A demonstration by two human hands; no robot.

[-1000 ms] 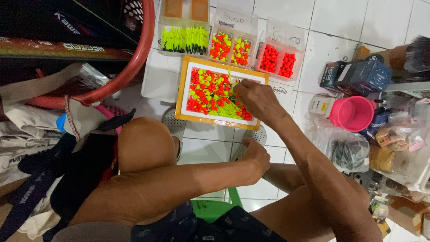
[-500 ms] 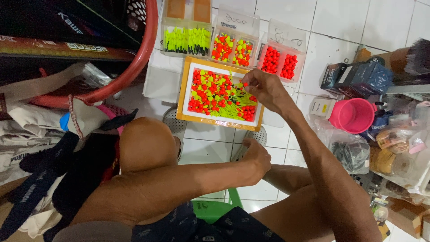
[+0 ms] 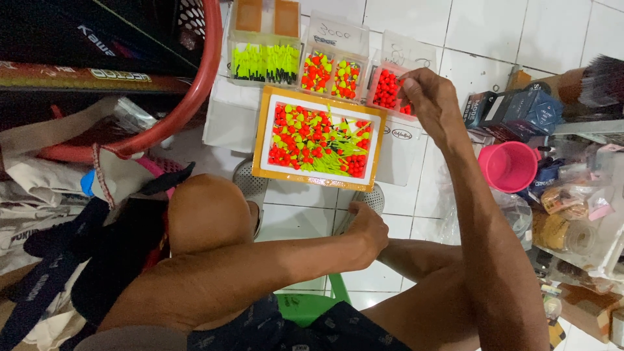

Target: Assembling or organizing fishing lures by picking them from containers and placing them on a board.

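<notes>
An orange-rimmed white tray lies on the tiled floor, holding several red and yellow-green floats. Behind it stand clear boxes: one of yellow-green sticks, one of mixed red and green floats, one of red floats. My right hand hovers over the red-float box with its fingertips pinched together; what they hold is hidden. My left hand rests loosely curled by a grey perforated sandal, below the tray's near edge.
A red basin rim curves at the upper left over bags and cloth. A pink cup, boxes and packets crowd the right side. My bare knee and a green stool lie near.
My right hand has left the tray and moved up and to the right, over the red-float box. My left hand has stayed in place.
</notes>
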